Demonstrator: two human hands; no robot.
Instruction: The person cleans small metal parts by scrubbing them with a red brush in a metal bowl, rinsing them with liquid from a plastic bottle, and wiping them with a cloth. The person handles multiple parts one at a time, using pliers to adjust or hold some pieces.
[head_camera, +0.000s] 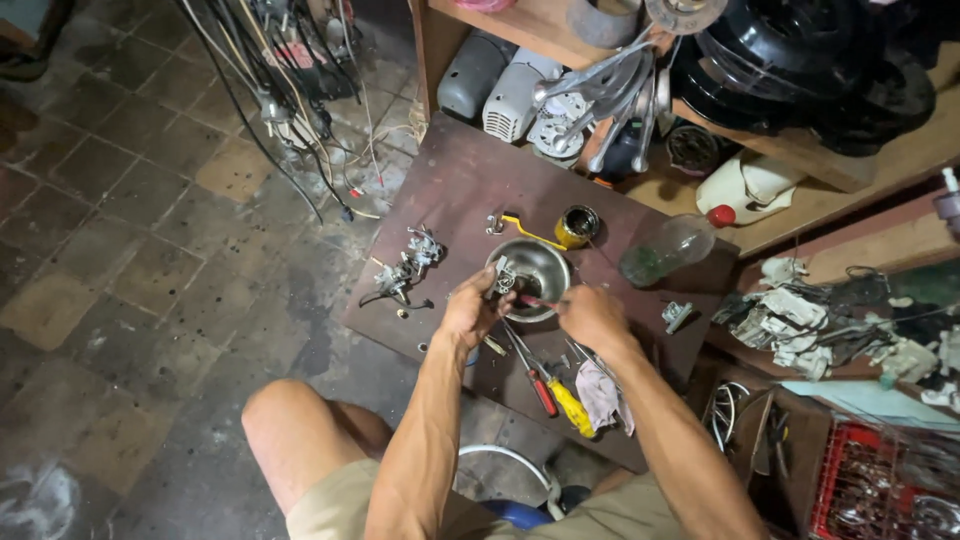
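While held over steel bowl (535, 268) at counter (450, 190) centre: small metal part (503, 277) pinched by left hand (468, 312); thin tool (535, 301) gripped by right hand (590, 315). Screwdrivers (550, 392) at 6 o'clock.

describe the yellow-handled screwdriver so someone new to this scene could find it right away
Start at the dark brown board on the floor and find the steel bowl under the hands. Nearer the person lie two screwdrivers beside a pinkish rag. The yellow-handled screwdriver touches the rag; its neighbour's handle is red.

A yellow-handled screwdriver (570, 406) and red-handled screwdriver (541, 391) lie at six o'clock on the desk (455, 180). A clear bottle (667, 248) lies at three o'clock. Cables (290, 90) trail at eleven.
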